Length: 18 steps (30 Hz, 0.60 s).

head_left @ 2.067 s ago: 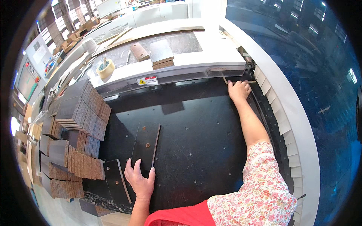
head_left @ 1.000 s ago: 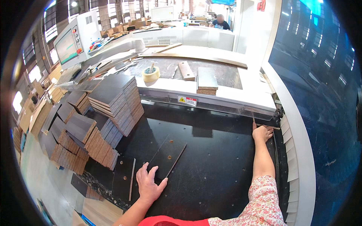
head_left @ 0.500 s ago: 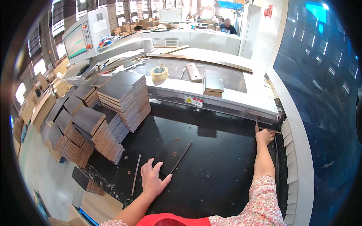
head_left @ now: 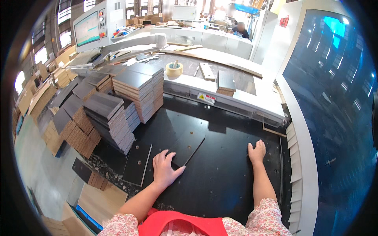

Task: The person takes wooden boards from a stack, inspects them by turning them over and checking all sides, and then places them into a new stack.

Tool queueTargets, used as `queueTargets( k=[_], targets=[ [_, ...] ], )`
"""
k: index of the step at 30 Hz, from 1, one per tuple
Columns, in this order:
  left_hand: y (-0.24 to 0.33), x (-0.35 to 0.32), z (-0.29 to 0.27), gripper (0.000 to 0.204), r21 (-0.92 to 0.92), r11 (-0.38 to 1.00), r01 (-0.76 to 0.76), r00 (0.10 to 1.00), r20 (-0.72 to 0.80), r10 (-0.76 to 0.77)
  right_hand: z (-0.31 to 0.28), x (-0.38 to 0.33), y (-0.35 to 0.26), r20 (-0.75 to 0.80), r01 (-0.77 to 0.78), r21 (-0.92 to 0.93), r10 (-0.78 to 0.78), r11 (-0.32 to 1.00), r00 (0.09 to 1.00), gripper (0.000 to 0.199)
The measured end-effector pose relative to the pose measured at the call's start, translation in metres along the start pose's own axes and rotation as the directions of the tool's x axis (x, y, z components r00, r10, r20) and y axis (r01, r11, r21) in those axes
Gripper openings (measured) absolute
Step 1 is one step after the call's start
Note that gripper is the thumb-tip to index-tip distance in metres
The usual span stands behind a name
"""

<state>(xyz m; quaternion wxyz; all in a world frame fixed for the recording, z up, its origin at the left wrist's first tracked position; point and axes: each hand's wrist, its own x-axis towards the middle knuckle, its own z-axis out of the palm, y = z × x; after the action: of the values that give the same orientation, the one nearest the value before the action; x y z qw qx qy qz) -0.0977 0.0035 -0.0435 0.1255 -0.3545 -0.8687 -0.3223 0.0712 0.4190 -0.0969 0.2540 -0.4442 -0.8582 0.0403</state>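
My left hand [head_left: 166,169] is at the near end of a flat black board [head_left: 184,152] with drilled holes; its fingers and thumb are spread apart, touching the board near its edges. A second black board [head_left: 137,162] with two holes lies just left of that hand. My right hand [head_left: 257,151] is over the black tabletop [head_left: 224,185] on the right, fingers stretched out and holding nothing. Beyond it, a dark board [head_left: 274,129] with a pale edge lies in the far right corner, against the machine's front rail.
Tall stacks of dark boards [head_left: 138,92] with brown edges stand at the left. On the white machine ledge [head_left: 185,83] are a tape roll [head_left: 174,70], a pale block [head_left: 206,72] and a small board pile [head_left: 226,83]. A pleated cover [head_left: 297,169] borders the right side.
My right hand has drawn back from the far right corner toward me and left, uncovering the board there. The left hand remains at its board. The whole view has shifted slightly.
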Motion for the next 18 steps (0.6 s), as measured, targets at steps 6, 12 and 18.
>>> queueTargets(
  k=[6, 12, 18],
  targets=[
    [0.016, 0.003, 0.013, 0.066, -0.083, 0.996, 0.038, 0.999, -0.001, -0.038, -0.042, -0.104, -0.101, 0.11, 0.085, 0.631, -0.197, 0.771, 0.974, 0.045],
    [0.072, -0.002, 0.029, 0.071, -0.241, 0.971, -0.005, 0.994, 0.102, 0.031, -0.092, -0.139, -0.164, 0.74, -0.744, 0.666, -0.071, -0.059, 0.668, 0.037],
    [0.088, -0.02, 0.033, 0.066, -0.395, 0.905, -0.156, 0.959, 0.16, 0.235, -0.066, -0.13, -0.12, 0.72, -0.703, 0.672, -0.018, -0.234, 0.694, 0.023]
  ],
)
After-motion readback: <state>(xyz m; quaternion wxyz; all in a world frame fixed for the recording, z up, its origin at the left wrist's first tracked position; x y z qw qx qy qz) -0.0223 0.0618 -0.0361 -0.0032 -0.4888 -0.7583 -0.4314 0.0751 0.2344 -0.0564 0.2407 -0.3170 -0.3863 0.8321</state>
